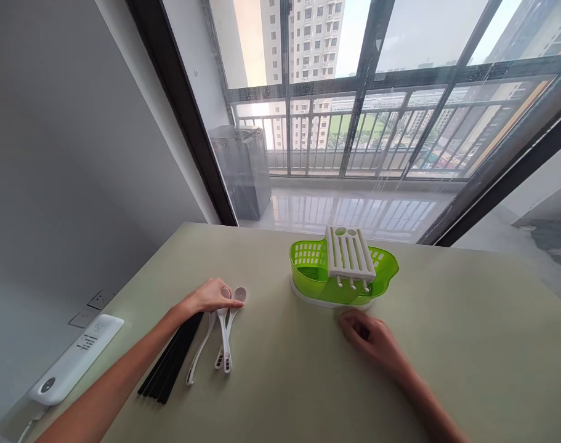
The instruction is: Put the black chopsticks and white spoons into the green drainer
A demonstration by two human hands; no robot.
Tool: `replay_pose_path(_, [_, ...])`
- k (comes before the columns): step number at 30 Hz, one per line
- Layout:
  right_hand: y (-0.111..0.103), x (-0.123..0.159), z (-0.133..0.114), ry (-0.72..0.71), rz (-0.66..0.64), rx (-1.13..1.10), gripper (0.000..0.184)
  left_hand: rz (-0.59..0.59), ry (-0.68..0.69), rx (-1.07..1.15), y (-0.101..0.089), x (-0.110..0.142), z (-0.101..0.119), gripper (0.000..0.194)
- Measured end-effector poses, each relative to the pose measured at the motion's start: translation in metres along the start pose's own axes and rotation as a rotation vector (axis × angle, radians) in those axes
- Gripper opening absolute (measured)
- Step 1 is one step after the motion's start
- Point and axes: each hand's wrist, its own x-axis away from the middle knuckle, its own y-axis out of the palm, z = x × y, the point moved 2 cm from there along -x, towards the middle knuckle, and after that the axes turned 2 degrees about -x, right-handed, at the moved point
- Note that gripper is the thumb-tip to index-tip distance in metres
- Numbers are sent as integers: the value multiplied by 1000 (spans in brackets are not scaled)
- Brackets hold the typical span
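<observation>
My left hand (215, 296) is closed over the head end of a white spoon (225, 338), with the bowl showing between thumb and forefinger. Beneath that spoon lies another white spoon (240, 294), its handle crossing the first. To their left rests a white ladle with a hooked handle (197, 357), its head hidden under my hand. Several black chopsticks (172, 363) lie side by side below my left wrist. My right hand (366, 333) rests on the table with its fingers curled, nothing visible in them, just in front of the green utensil basket (312, 285).
The basket has a white slotted holder (351, 255) with small hooks across its top and a white base. A white power strip (77, 360) sits along the left edge of the pale table (280, 394). Behind the table's far edge is a glass door (317, 203).
</observation>
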Motion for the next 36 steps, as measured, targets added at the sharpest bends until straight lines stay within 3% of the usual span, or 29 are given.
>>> replay_pose_path(24, [0,0,0,-1,4,-8,34,72,74,-151,0,-2,-1,54])
replay_pose_path(36, [1,0,3,8,-22,5,41,116,42,-206,-10,3,3,61])
